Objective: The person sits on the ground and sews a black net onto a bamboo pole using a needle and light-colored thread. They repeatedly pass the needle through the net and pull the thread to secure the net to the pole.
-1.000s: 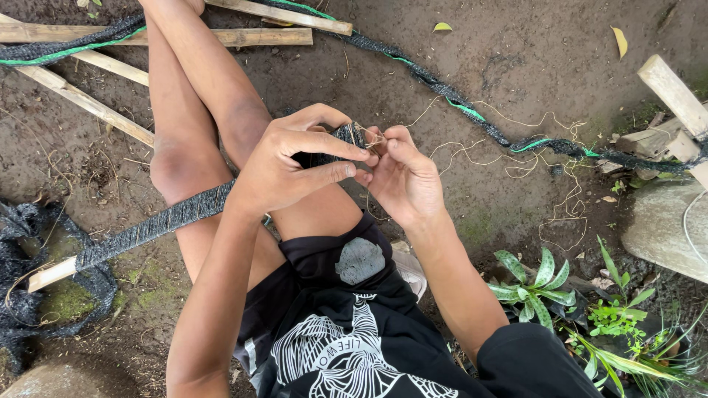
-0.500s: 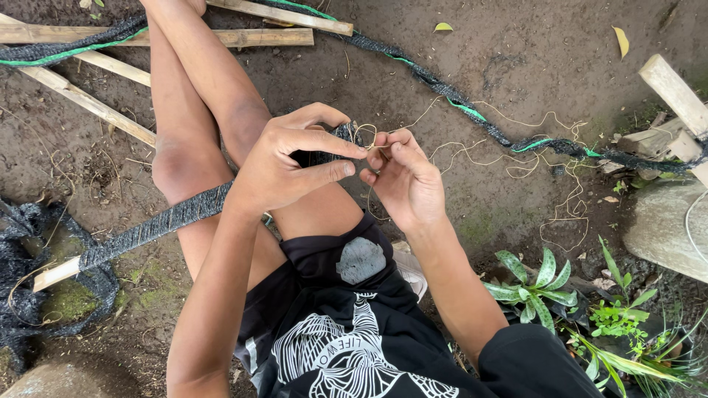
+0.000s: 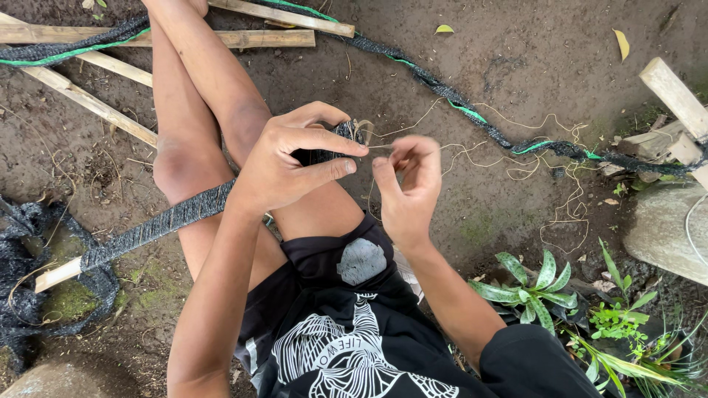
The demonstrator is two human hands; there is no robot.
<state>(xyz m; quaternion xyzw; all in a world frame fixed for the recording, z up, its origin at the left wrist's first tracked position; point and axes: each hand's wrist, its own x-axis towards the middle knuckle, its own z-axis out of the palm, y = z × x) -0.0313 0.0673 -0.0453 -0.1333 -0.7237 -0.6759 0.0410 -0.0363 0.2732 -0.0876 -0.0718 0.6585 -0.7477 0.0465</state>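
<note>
Bracing the net-wrapped stick (image 3: 155, 225) across a thigh to steady it, the left hand (image 3: 287, 158) pinches its wrapped end while the right hand (image 3: 405, 184) pinches thin tan twine (image 3: 472, 151), drawing it taut between them.

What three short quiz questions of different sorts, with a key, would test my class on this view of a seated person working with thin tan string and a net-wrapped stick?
1. True or false: the left hand grips the long stick wrapped in black netting.
2. Which does the right hand pinch? A) a yellow leaf B) the thin tan string C) a green plant
3. Fill in: the spotted green plant grows on the person's ___ side.

Key: 1 true; 2 B; 3 right
</note>
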